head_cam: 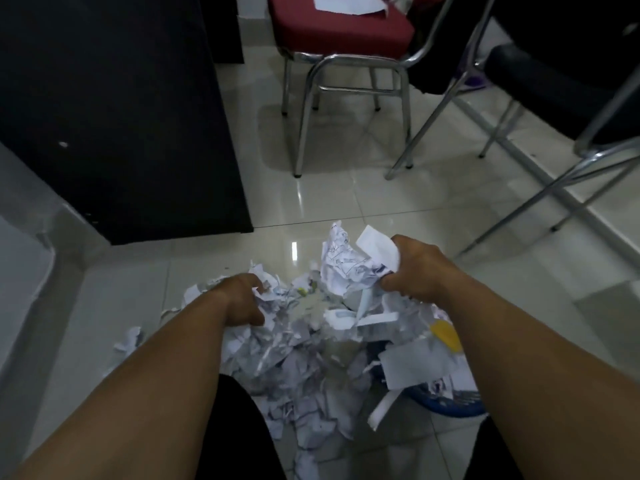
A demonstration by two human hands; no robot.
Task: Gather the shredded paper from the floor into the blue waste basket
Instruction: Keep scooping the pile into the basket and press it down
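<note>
Both hands grip shredded paper (304,344): left (242,299), right (412,268); print on it illegible.

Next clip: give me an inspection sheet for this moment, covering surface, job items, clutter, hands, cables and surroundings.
Surface: glossy pale tiled floor, scraps strewn over its near part.
Job's things: shredded paper heaped between the arms, spilling over the blue waste basket; only part of the basket's rim shows at lower right. A stray scrap lies apart on the left.
Clutter: a yellow piece sits among the paper.
Hands: left hand dug into the heap, closed on paper; right hand raised, clutching a crumpled wad.
Cables: nothing seen.
Surroundings: dark cabinet on the left; red chair with metal legs and a white sheet on its seat; black chair at right.
</note>
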